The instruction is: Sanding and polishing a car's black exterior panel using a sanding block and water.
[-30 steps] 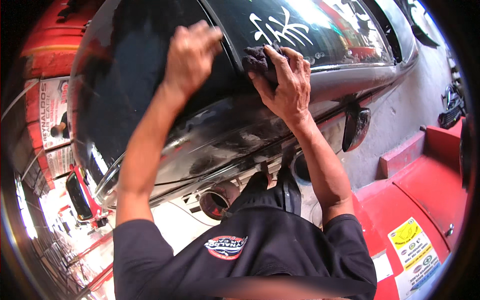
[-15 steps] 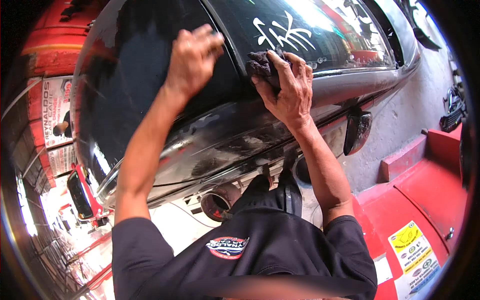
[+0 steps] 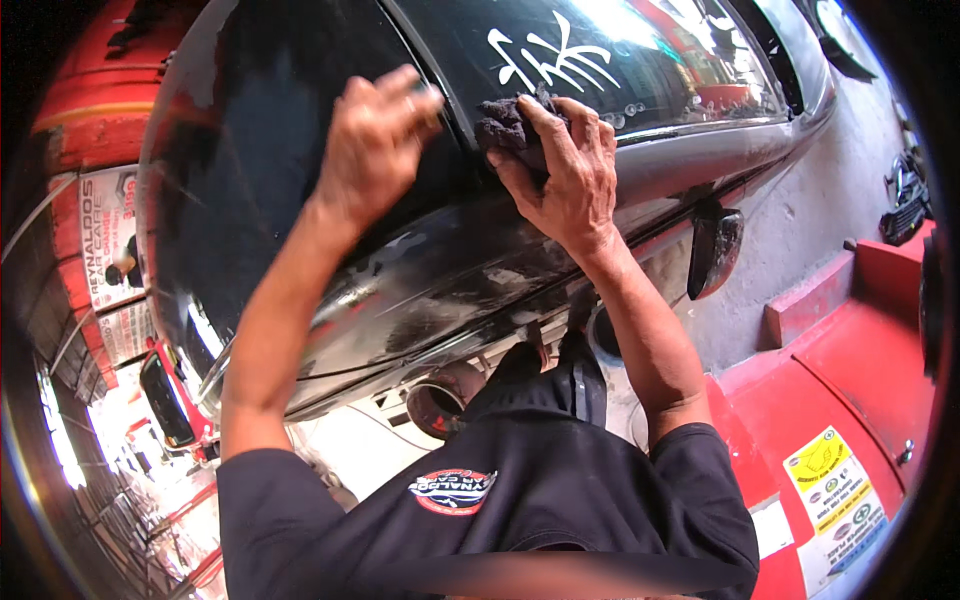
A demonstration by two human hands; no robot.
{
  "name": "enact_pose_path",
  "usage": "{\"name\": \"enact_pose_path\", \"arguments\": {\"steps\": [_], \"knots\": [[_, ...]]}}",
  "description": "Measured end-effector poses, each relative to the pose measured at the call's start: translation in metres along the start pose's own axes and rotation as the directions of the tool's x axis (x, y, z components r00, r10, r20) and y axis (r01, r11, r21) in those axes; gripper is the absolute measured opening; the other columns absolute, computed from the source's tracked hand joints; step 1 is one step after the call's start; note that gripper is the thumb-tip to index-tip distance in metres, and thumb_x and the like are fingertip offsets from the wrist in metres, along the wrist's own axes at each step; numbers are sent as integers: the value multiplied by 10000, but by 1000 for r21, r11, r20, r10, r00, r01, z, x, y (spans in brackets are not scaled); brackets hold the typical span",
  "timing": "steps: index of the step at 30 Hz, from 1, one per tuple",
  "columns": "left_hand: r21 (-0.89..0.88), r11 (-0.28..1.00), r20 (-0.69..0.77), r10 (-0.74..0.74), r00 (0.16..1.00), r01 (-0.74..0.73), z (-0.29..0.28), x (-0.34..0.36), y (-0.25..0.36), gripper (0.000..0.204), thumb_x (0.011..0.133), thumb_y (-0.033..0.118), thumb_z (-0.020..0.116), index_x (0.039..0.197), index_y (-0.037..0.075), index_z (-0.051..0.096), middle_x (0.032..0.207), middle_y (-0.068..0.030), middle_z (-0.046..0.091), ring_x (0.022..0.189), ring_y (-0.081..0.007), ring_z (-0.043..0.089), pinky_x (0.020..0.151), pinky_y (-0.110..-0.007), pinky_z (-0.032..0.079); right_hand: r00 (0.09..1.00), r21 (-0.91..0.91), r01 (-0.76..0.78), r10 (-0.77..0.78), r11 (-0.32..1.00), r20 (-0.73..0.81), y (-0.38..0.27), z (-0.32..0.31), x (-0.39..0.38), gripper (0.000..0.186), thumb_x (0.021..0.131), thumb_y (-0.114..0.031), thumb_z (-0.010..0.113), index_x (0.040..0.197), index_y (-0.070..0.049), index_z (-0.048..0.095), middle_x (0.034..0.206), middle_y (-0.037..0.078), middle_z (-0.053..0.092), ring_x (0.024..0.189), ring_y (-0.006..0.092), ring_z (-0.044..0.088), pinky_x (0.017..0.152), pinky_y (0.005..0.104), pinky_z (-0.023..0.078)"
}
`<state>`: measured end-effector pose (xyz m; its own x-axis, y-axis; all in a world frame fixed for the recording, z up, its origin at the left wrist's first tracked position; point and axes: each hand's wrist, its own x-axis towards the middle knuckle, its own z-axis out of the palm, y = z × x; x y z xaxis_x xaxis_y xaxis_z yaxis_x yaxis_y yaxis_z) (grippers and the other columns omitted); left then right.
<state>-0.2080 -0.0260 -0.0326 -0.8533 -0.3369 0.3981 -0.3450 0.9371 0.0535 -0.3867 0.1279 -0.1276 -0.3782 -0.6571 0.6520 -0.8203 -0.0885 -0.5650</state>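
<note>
Above the dark car panel (image 3: 270,130), my left hand (image 3: 375,150) is curled and blurred by motion, its fingers drawn together. Something small and pale shows at its fingertips, too smeared to name. My right hand (image 3: 575,180) grips a bunched dark cloth (image 3: 505,125) between thumb and fingers. That cloth rests at the lower corner of the tinted car window (image 3: 600,60), just under a white decal (image 3: 550,58). Patches of dull and shiny finish mark the car's lower side (image 3: 430,280).
A side mirror (image 3: 715,250) juts from the car on the right. Below the car sit a round pipe-like opening (image 3: 437,405) and my legs. Red metal panels (image 3: 850,370) with stickers fill the lower right. A banner (image 3: 110,235) hangs at the left.
My left hand has moved slightly down and to the left over the panel. My right hand stays with the cloth at the window corner; the whole view has shifted a little.
</note>
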Motion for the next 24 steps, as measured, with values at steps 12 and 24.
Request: {"name": "enact_pose_path", "arguments": {"steps": [12, 24], "knots": [[88, 989, 38, -125, 991, 121, 11, 44, -79, 248, 919, 208, 776, 1161, 157, 794, 1288, -145, 733, 1149, -320, 687, 1001, -422, 497, 998, -2, -38, 38, 999, 47, -11, -8, 3, 626, 817, -329, 859, 1365, -107, 654, 1229, 190, 629, 1138, 363, 613, 1008, 473, 448], [269, 957, 38, -121, 992, 106, -3, 52, -125, 271, 985, 292, 717, 1199, 147, 797, 1322, -106, 731, 1119, -301, 685, 1020, -395, 531, 999, 30, 47, -47, 998, 19, -14, -1, 4, 637, 839, -391, 836, 1378, -125, 625, 1223, 172, 582, 1101, 353, 587, 950, 479, 444]]}}
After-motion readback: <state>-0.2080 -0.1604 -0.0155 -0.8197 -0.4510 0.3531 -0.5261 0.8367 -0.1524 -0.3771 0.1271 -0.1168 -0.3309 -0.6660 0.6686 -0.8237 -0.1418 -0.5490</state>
